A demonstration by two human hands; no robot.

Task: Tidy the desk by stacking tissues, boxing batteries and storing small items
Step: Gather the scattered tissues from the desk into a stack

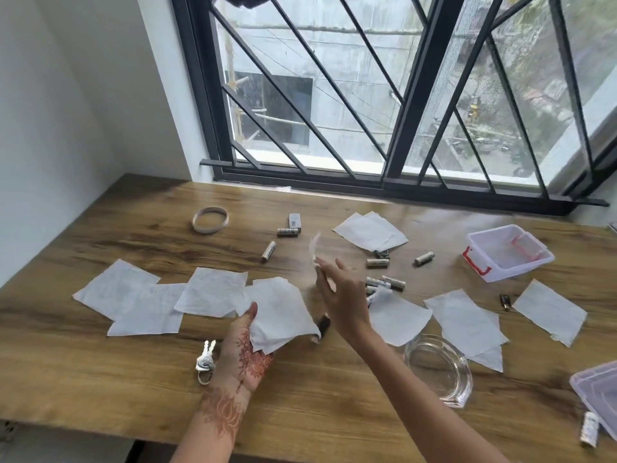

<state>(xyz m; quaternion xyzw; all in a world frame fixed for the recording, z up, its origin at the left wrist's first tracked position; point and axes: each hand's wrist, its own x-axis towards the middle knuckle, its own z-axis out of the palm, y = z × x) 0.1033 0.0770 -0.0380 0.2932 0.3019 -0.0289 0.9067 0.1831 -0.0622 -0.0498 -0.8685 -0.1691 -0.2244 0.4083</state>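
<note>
My left hand (242, 349), palm up with henna on it, holds a small stack of white tissues (280, 312) above the desk's middle. Just right of it, my right hand (340, 292) is raised and pinches a single blurred tissue (314, 250) by its edge. More tissues lie flat: several at the left (147, 299), a pile at the back (370, 230), others at the right (464, 319) and far right (547, 310). Several batteries (384, 284) lie scattered around the desk's centre. A clear plastic box with red clips (507, 253) stands open at the back right.
A tape ring (210, 220) lies at the back left. Keys (205, 360) rest beside my left wrist. A glass ashtray (437, 369) stands at the front right, a clear lid (597, 392) at the right edge with a battery (588, 429) below it. A barred window runs behind the wooden desk (100, 379).
</note>
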